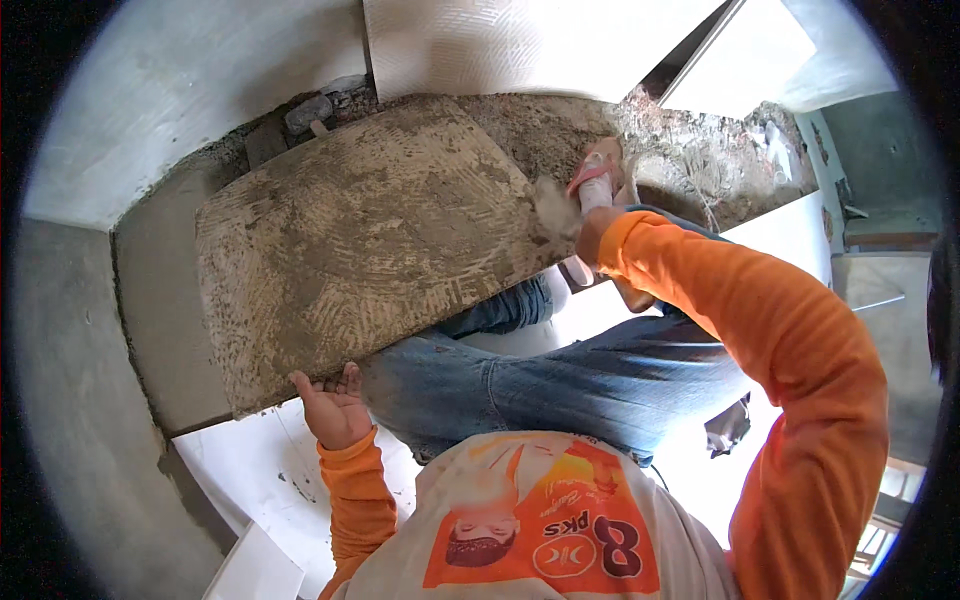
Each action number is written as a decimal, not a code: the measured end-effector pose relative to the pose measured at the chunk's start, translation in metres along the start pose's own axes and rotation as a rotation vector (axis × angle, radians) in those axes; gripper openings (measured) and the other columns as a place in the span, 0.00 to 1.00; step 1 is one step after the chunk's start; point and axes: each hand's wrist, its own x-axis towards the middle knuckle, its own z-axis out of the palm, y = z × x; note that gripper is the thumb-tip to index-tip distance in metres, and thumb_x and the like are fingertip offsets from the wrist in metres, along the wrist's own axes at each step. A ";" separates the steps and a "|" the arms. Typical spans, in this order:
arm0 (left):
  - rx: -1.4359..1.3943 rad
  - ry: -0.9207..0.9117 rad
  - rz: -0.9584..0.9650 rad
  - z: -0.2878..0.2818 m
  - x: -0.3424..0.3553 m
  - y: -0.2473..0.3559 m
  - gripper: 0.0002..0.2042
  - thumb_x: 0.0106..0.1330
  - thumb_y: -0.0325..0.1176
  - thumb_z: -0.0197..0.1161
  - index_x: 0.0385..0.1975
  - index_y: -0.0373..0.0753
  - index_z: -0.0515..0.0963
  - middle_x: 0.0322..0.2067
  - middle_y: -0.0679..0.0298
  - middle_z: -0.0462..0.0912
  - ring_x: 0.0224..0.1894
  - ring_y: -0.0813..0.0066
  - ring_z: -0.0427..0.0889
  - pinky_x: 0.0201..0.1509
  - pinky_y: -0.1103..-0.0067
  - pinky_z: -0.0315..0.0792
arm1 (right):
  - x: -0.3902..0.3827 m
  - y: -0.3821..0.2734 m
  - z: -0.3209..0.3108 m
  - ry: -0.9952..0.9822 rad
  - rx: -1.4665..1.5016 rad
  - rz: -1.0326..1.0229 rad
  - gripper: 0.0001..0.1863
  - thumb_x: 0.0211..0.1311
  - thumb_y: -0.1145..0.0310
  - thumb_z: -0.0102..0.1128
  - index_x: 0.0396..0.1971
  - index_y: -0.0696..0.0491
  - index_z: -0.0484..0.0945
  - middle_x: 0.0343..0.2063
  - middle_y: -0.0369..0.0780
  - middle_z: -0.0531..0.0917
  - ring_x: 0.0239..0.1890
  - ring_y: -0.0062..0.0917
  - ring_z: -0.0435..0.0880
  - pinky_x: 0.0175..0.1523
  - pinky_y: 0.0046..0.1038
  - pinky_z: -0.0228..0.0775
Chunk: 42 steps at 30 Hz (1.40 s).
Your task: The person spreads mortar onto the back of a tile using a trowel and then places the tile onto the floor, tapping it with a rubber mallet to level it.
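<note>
A large mortar-coated tile (pixel 370 230) with combed trowel marks lies tilted across the upper middle, above my jeans. My left hand (pixel 335 405) is palm up at its near left edge, with curled fingers holding that edge. My right hand (pixel 591 243) grips the tile at its right end, its fingers mostly hidden. Just beyond that hand, my foot in a pink sandal (pixel 598 172) rests by rough mortar. Grey mortar (pixel 165 340) shows to the left of the tile.
Pale tiles (pixel 500 40) lean at the back. Grey walls (pixel 75 320) enclose the left and back. Grey rubble (pixel 305 115) lies along the wall foot, with debris (pixel 740 165) at right. White tiles (pixel 230 465) cover the floor near me, where a dark crumpled object (pixel 727 425) lies.
</note>
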 end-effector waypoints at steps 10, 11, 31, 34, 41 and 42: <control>0.061 -0.055 0.064 0.004 -0.002 0.009 0.25 0.65 0.50 0.51 0.52 0.37 0.59 0.42 0.57 0.68 0.36 0.63 0.74 0.37 0.72 0.76 | -0.019 -0.035 0.040 -0.128 0.221 -0.123 0.16 0.61 0.62 0.46 0.43 0.54 0.74 0.38 0.47 0.80 0.41 0.39 0.80 0.47 0.34 0.72; 0.055 -0.053 0.072 0.006 -0.005 0.010 0.25 0.65 0.50 0.51 0.52 0.37 0.59 0.42 0.57 0.68 0.36 0.63 0.74 0.37 0.72 0.76 | -0.012 -0.011 0.042 -0.111 0.218 -0.139 0.15 0.61 0.61 0.45 0.42 0.54 0.75 0.38 0.47 0.80 0.41 0.38 0.80 0.47 0.34 0.72; 0.435 0.067 0.063 0.006 0.018 -0.008 0.26 0.64 0.58 0.46 0.26 0.37 0.72 0.13 0.63 0.72 0.10 0.73 0.69 0.13 0.81 0.64 | 0.213 0.126 0.060 -0.020 -0.363 -0.435 0.16 0.51 0.65 0.51 0.42 0.50 0.77 0.38 0.39 0.80 0.39 0.36 0.80 0.44 0.37 0.72; 0.619 0.045 0.005 -0.026 0.002 0.034 0.28 0.64 0.58 0.46 0.22 0.35 0.73 0.11 0.63 0.71 0.09 0.75 0.68 0.11 0.83 0.63 | 0.177 0.003 0.041 -0.022 -0.189 -0.529 0.18 0.51 0.64 0.52 0.44 0.52 0.75 0.38 0.44 0.81 0.39 0.39 0.80 0.45 0.37 0.72; 1.136 -0.307 0.292 0.084 -0.039 0.084 0.23 0.69 0.50 0.44 0.26 0.33 0.74 0.14 0.64 0.73 0.14 0.79 0.71 0.18 0.85 0.64 | 0.209 0.032 -0.001 -0.067 -0.249 -0.520 0.13 0.52 0.65 0.56 0.38 0.53 0.78 0.37 0.44 0.81 0.43 0.38 0.79 0.42 0.33 0.75; 1.151 -0.350 0.429 0.115 -0.041 0.084 0.21 0.69 0.47 0.45 0.27 0.33 0.73 0.16 0.64 0.74 0.16 0.79 0.72 0.20 0.84 0.65 | 0.214 0.061 -0.024 -0.046 -0.210 -0.357 0.15 0.55 0.62 0.54 0.40 0.54 0.78 0.37 0.45 0.81 0.41 0.38 0.80 0.41 0.33 0.75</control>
